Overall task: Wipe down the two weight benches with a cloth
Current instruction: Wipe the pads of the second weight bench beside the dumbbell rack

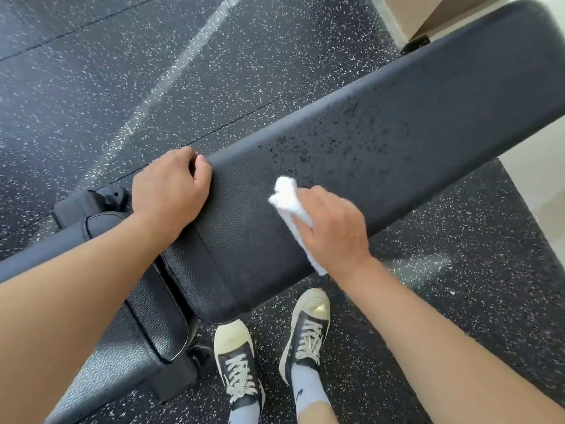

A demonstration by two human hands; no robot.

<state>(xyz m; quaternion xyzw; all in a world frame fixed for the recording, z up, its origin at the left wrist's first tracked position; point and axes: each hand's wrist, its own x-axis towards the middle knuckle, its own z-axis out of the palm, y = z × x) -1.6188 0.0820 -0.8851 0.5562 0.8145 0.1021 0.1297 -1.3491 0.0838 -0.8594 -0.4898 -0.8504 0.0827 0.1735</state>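
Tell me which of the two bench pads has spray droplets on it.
The long pad under the white cloth in the right hand: dark droplets speckle it beyond the cloth. The shorter pad near the left forearm shows none.

We count one black bench (382, 142) with two pads: one long pad and one short seat pad (122, 347). We see one white cloth (289, 198), two hands, a left hand (171, 191) and a right hand (333, 228), and two shoes (238, 362).
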